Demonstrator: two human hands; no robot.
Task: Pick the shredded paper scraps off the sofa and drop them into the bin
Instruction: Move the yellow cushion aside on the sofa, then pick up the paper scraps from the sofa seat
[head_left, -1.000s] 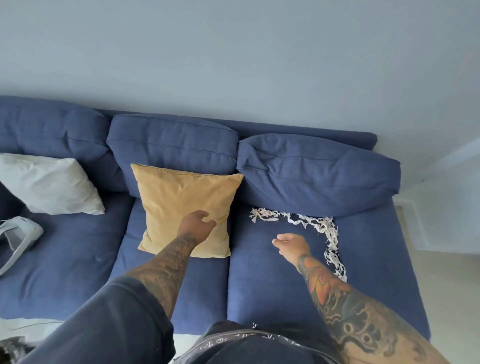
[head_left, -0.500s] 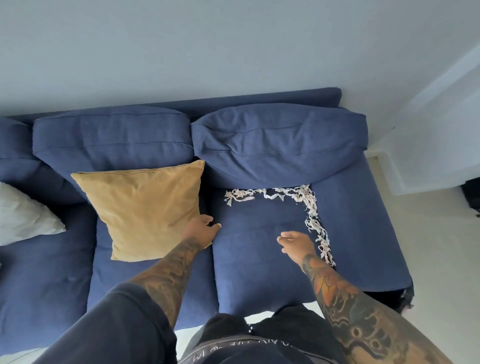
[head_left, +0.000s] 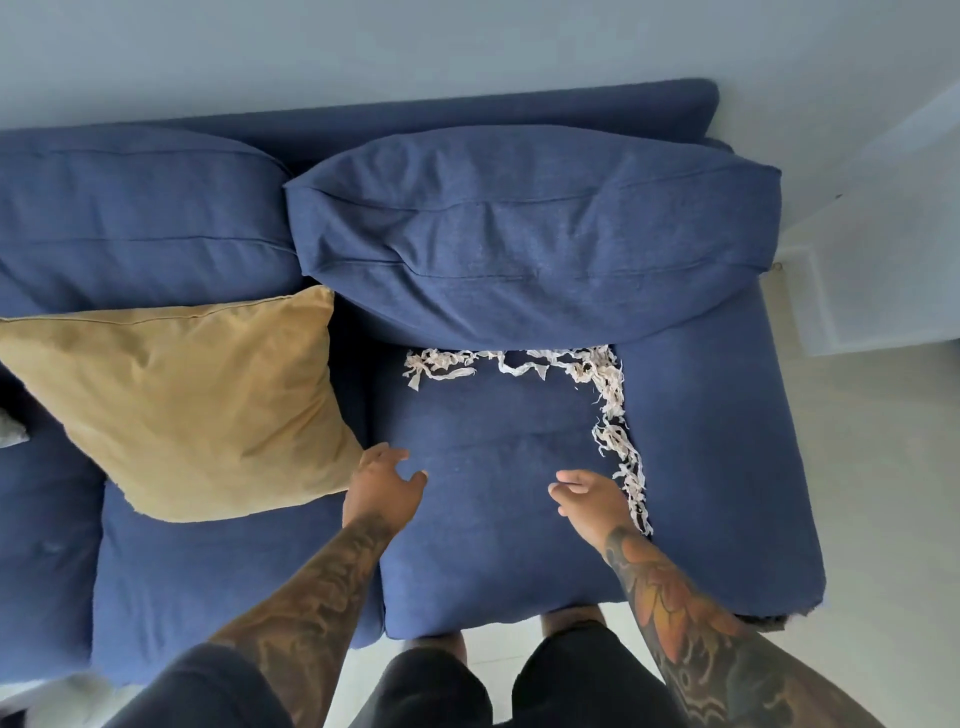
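Observation:
White shredded paper scraps (head_left: 602, 387) lie in an L-shaped trail on the right seat cushion of the blue sofa (head_left: 488, 519), running along the back cushion and then down the right side. My right hand (head_left: 592, 501) hovers over the seat just left of the trail's lower end, fingers apart, holding nothing. My left hand (head_left: 382, 486) is spread open at the seat's left edge, beside the yellow pillow's corner. No bin is in view.
A yellow pillow (head_left: 192, 410) leans on the middle seat. A big blue back cushion (head_left: 530, 244) stands behind the scraps. Pale floor (head_left: 883, 493) and a white wall lie to the right. My legs stand at the sofa's front edge.
My view has swung right and closer over the right seat. My left hand has come off the yellow pillow onto the seat edge; my right hand stays near the scrap trail.

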